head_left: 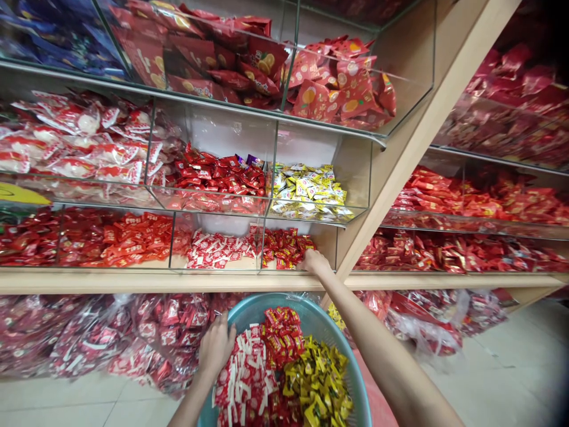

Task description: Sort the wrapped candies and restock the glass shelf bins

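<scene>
My left hand [215, 344] is on the left rim of a teal plastic basin [361, 362], its fingers hooked over the edge. Inside the basin lie white-and-pink wrapped candies [245, 379], red wrapped candies [283, 335] and yellow wrapped candies [317, 379], in separate heaps. My right hand [315, 261] reaches into the bottom shelf's right-hand compartment, at the right side of a small pile of red-and-yellow candies [284, 246]. Its fingertips are hidden, so their grip does not show. White-and-pink candies [222, 248] fill part of the neighbouring compartment.
Glass dividers and a wooden shelf edge [155, 283] front the compartments. A slanted wooden post [400, 172] stands right of my hand. Yellow-and-white candies [309, 188] lie one shelf up. Clear bags of candy [169, 332] sit on the tiled floor [524, 356] below.
</scene>
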{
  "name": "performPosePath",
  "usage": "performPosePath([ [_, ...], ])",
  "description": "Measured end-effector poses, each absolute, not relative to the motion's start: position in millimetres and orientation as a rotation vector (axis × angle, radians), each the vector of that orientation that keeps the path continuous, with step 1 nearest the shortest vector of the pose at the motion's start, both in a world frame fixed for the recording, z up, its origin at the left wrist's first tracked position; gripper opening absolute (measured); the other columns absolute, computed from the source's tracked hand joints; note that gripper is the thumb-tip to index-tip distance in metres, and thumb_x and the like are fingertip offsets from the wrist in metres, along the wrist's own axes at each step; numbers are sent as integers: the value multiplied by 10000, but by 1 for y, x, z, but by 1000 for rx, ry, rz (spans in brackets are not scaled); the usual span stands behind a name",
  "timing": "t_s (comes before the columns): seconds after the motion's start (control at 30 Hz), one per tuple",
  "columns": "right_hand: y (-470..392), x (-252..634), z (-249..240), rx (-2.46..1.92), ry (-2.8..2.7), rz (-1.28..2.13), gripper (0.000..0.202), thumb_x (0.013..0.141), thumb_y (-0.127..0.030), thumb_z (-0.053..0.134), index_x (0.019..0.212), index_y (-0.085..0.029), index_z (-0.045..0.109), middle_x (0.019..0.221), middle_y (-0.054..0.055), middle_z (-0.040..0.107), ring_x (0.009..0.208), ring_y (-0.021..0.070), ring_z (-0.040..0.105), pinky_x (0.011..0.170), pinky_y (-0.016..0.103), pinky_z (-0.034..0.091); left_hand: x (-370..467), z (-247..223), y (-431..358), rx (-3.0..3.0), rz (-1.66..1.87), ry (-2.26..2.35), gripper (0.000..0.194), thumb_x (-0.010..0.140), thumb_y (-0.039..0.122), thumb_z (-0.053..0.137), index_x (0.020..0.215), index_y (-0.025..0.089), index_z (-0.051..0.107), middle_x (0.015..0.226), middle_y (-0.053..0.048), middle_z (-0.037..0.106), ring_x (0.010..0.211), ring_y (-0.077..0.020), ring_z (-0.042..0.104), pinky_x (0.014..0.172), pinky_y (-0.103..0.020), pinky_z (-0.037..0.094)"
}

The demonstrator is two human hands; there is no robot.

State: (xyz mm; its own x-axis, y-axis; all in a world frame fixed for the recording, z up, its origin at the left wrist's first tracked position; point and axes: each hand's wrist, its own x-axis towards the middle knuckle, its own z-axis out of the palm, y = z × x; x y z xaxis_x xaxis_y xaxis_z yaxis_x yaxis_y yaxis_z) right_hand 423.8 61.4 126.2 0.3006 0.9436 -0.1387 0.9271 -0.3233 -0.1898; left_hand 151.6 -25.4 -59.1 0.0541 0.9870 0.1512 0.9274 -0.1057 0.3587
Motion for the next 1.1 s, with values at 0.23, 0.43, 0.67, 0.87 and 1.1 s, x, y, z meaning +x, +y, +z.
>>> performPosePath([
  [0.23,56,425,127,-2418,-1769,316,458,635,-441,660,986,-156,587,1113,163,586,1045,285,555,794,332,451,152,-55,-26,2168,496,2003,433,887,321,277,1210,101,463,1100,-141,618,878,-199,637,708,-294,480],
  [0.43,56,426,127,-2414,-1748,356,483,609,-468,678,967,-159,579,1111,162,581,1053,282,547,800,330,442,153,-53,-27,2163,467,2010,430,891,316,267,1217,115,464,1166,-141,587,933,-197,622,749,-291,473],
  [0.67,65,431,119,-2398,-1787,383,433,589,-404,707,930,-163,592,1094,144,587,1001,267,575,756,295,448,153,-54,-27,2132,500,1983,450,892,326,260,1234,100,446,1153,-151,593,909,-200,624,739,-307,482],
  [0.87,61,432,119,-2364,-1787,334,400,634,-466,664,908,-183,590,1051,117,604,990,251,577,755,298,446,152,-60,-25,2124,534,1976,444,889,337,271,1219,107,458,1123,-143,608,871,-196,635,727,-307,489],
  [1.1,66,428,123,-2422,-1800,405,468,575,-357,728,962,-132,591,1085,172,592,1019,274,568,793,317,449,151,-59,-25,2169,543,1983,439,887,336,270,1199,100,470,1103,-143,618,890,-202,636,712,-299,488],
])
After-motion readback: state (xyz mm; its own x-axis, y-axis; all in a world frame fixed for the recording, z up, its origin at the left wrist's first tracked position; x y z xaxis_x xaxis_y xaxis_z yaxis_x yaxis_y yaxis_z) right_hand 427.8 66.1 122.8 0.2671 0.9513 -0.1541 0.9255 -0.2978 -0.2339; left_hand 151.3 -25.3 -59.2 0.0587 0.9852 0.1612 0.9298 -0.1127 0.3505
